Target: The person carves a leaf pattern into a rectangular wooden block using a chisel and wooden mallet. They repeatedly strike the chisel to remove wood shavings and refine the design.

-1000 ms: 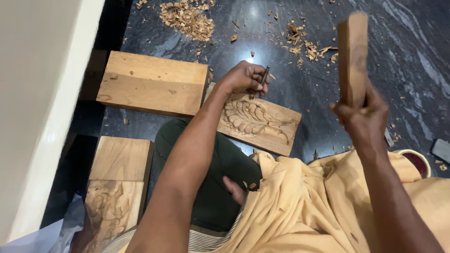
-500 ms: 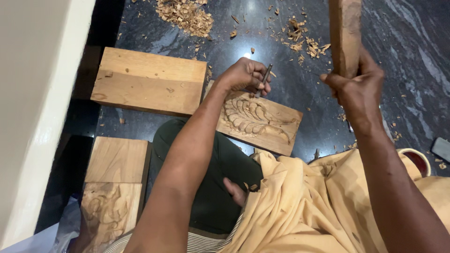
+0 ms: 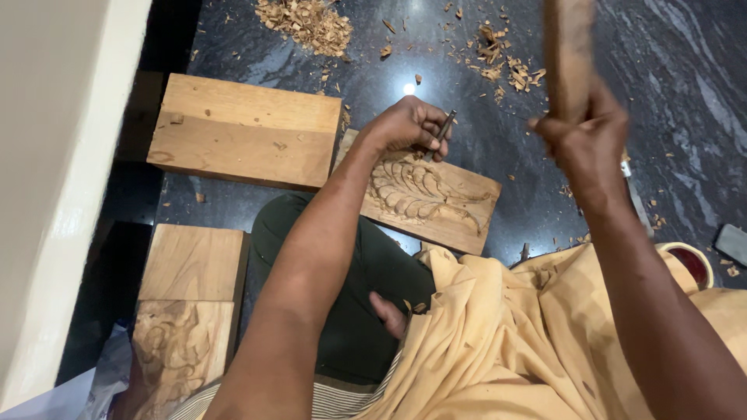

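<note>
My left hand grips a thin metal chisel whose tip rests on the top edge of a carved wooden panel with a leaf relief, lying on the dark stone floor. My right hand is closed around a wooden mallet, raised upright above and to the right of the panel, blurred by motion. My legs in dark green cloth and a yellow wrap fill the lower middle of the view.
A plain wooden block lies left of the panel. Nearer me on the left sit another plain plank and a carved piece. Wood chips are scattered at the top. A white wall borders the left. A red-rimmed container sits at right.
My right hand with the mallet has swung left and slightly down toward the chisel. My left hand stays on the chisel at the panel.
</note>
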